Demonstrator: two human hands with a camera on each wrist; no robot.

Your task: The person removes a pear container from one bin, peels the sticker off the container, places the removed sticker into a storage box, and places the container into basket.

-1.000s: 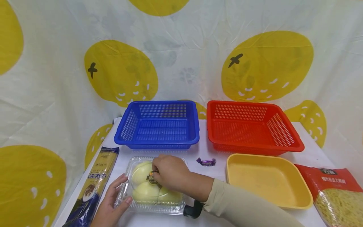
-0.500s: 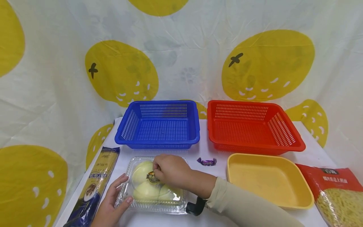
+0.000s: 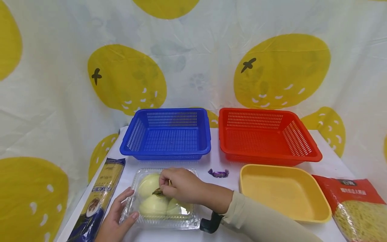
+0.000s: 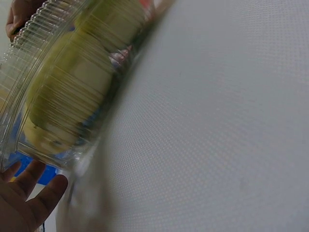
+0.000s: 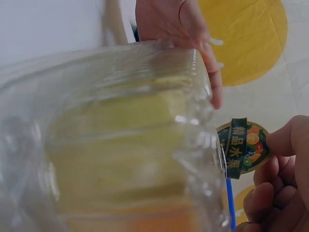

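Note:
A clear plastic clamshell box (image 3: 169, 222) holds several pale yellow-green round fruits (image 3: 153, 205). On its lid is a dark oval sticker (image 5: 244, 147) with Chinese characters and fruit pictures. My right hand (image 3: 182, 184) pinches the sticker's edge between thumb and curled index finger. In the right wrist view the sticker stands up from the lid, its inner edge still against the plastic. My left hand (image 3: 116, 215) rests at the box's left side, thumb and fingers spread and fairly straight. The left wrist view shows these fingertips (image 4: 50, 191) at the box's corner.
Behind the box stand a blue basket (image 3: 166, 156) and a red basket (image 3: 269, 158). A purple-wrapped candy (image 3: 218, 173) lies between them and a yellow tray (image 3: 284, 191). A long pasta pack (image 3: 98, 198) lies left; a red noodle bag (image 3: 353, 201) lies right.
The sticker lay flat on the lid earlier; now its right side is lifted and it tilts up in my right fingers. My left hand stays at the box's side.

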